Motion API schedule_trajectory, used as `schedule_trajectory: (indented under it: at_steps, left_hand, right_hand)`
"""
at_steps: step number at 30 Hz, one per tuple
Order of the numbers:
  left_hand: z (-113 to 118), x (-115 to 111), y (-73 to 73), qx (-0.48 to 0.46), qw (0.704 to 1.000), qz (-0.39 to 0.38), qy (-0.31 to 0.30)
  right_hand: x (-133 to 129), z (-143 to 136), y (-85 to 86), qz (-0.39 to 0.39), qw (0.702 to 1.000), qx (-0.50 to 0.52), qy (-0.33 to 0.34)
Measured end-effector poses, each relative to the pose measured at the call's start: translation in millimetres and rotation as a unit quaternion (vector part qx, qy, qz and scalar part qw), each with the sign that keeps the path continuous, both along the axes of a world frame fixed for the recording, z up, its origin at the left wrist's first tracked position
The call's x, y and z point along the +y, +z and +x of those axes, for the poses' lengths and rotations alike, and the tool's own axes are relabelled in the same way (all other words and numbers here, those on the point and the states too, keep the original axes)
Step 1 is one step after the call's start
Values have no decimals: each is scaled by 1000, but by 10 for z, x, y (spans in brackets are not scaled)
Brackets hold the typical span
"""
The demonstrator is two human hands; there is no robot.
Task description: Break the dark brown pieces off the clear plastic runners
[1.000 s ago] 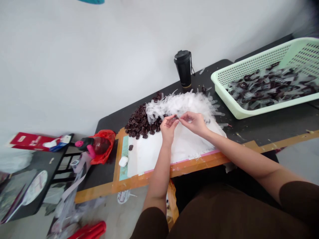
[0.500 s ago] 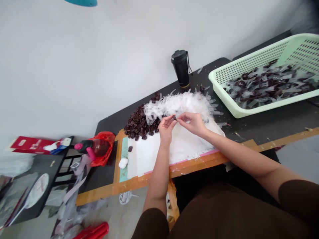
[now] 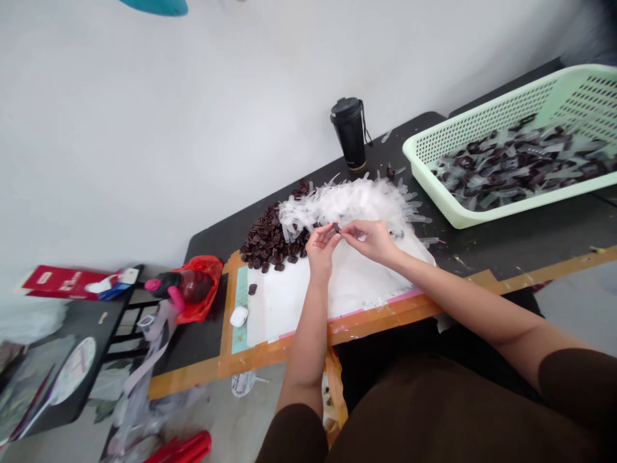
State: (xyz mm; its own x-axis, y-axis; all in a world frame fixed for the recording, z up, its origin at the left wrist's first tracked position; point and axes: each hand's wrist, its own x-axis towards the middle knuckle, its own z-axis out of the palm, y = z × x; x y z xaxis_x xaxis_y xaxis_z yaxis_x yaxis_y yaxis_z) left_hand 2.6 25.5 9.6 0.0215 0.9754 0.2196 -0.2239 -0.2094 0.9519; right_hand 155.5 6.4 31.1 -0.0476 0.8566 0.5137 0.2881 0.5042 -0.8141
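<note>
Over a white sheet (image 3: pixel 284 299) on the table, my left hand (image 3: pixel 322 247) pinches a small dark brown piece (image 3: pixel 336 227) between thumb and fingers. My right hand (image 3: pixel 370 238) meets it from the right, its thumb and forefinger closed at the same piece; whether it also grips something thinner is too small to tell. Just beyond my hands lies a heap of translucent white strips (image 3: pixel 347 202). To its left is a pile of similar dark brown pieces (image 3: pixel 270 241). One loose dark piece (image 3: pixel 252 289) rests near the sheet's left edge.
A pale green basket (image 3: pixel 457 215) at the right holds many dark pieces with strips. Against the wall stands a black tumbler (image 3: pixel 349 135). A white rounded case (image 3: pixel 238 316) sits at the left, and a bottle (image 3: pixel 193 286) in a red bag (image 3: pixel 212 270) is farther left.
Both hands stay at nearly the same spot, with the dark piece turned slightly between the fingertips. Nothing else has visibly moved apart from a slight shift of the view.
</note>
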Motion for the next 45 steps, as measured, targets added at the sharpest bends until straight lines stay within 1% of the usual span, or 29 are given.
schedule_trajectory:
  at_steps: [4, 8, 12, 17, 21, 26, 29, 31, 34, 38, 45]
  left_hand:
    - [-3, 3, 12, 0, 1000, 4, -5]
    - [2, 8, 9, -2, 1000, 3, -13]
    - [0, 4, 12, 3, 1000, 10, -19]
    - [-16, 0, 12, 15, 999, 23, -25]
    - [-9, -4, 5, 34, 999, 32, -11]
    - [-4, -2, -7, 73, 997, 36, -5]
    - [-3, 3, -23, 102, 994, 32, 0]
    - [7, 0, -24, 115, 993, 29, 4]
    - [32, -15, -9, 120, 992, 30, 8]
    - [49, -32, 5, 130, 991, 35, 5]
    - [21, -31, -29, 178, 982, 52, 27]
  right_hand:
    - [5, -10, -7, -19, 1000, 6, -6]
    - [7, -13, 13, -50, 998, 39, -12]
    - [17, -13, 18, -61, 996, 58, -8]
    - [53, -10, -17, -90, 991, 100, 12]
    - [70, 6, -35, -78, 994, 74, 12]
    - [62, 45, -41, -45, 999, -8, -11]
    - [62, 71, -32, -45, 997, -59, -18]
    - [70, 85, -21, -55, 995, -75, -25]
    - [89, 100, -8, -71, 994, -80, -34]
    - [117, 110, -25, -91, 992, -82, -23]
    - [164, 95, -93, -112, 994, -11, -5]
